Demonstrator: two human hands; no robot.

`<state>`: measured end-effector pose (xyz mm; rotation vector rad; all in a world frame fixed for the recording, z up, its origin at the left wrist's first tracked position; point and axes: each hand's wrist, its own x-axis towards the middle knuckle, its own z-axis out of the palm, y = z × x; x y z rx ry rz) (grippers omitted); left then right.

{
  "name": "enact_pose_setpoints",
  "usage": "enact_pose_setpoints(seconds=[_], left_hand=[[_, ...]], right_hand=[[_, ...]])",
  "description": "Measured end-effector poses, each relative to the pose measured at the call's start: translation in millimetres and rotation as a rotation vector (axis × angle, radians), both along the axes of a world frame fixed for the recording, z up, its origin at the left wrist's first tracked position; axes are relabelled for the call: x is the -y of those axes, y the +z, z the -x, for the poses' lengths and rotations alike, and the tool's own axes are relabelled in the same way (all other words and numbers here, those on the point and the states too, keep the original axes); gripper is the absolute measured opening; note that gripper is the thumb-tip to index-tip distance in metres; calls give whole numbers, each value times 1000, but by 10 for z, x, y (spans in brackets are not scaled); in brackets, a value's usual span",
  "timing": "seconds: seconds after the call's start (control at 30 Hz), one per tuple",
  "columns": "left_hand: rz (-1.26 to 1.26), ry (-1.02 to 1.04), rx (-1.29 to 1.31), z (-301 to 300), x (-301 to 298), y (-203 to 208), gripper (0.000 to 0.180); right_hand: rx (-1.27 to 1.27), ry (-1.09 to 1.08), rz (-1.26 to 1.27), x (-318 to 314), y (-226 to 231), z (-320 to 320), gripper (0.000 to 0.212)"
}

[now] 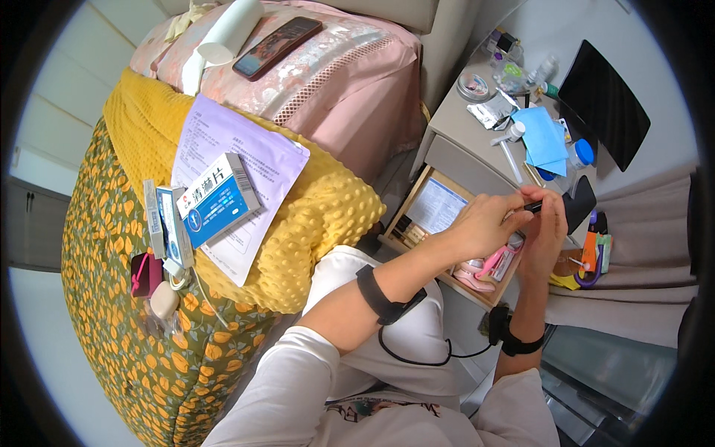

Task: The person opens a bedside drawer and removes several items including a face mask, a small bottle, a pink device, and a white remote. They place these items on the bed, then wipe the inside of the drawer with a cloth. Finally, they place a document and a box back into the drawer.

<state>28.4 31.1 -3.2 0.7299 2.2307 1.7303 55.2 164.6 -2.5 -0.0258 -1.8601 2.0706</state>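
Note:
Both hands meet above the pulled-out wooden drawer (406, 216) at the right. My left hand (480, 222) reaches across with its thumb and fingers closed on a slim black object (534, 206). Around the same object curl the fingers of my right hand (550, 231). Much of it is hidden by the fingers, so its kind is unclear. A wider black piece (581, 205) shows just beyond the right hand; I cannot tell whether it joins the held object. Below the hands, the drawer holds a printed sheet (438, 205) and a pink item (474, 277).
The bedside table (458, 123) carries blue sheets (540, 138), bottles and a dark screen (603, 104). On the bed at left lie a blue-and-white medicine box (220, 201), a purple pouch (272, 160) and a phone (277, 48). A black cable (417, 363) links my forearm straps.

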Motion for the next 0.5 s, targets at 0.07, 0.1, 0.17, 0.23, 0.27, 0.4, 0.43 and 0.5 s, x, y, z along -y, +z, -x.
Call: enact_pose_setpoints(seconds=[0.07, 0.1, 0.17, 0.23, 0.27, 0.4, 0.43, 0.5], left_hand=[[132, 83, -150, -10, 45, 15, 20], [132, 76, -189, -9, 54, 19, 20], [107, 76, -298, -22, 51, 21, 19], [165, 90, -333, -37, 31, 20, 19], [190, 96, -341, -41, 23, 21, 20], [219, 4, -431, -36, 31, 52, 21], [234, -34, -398, -32, 43, 66, 21], [237, -88, -341, -34, 58, 99, 21]], right_hand=[[33, 8, -131, -62, -16, 22, 29], [85, 61, -165, -99, -19, 6, 30], [215, 114, -149, -146, -37, -26, 32], [370, 123, -29, -167, -48, -59, 33], [364, 107, -22, -169, -50, -75, 32], [306, 70, 34, -144, -51, -112, 32], [304, 51, 45, -143, -46, -126, 33], [215, 4, -42, -125, -55, -158, 33]])
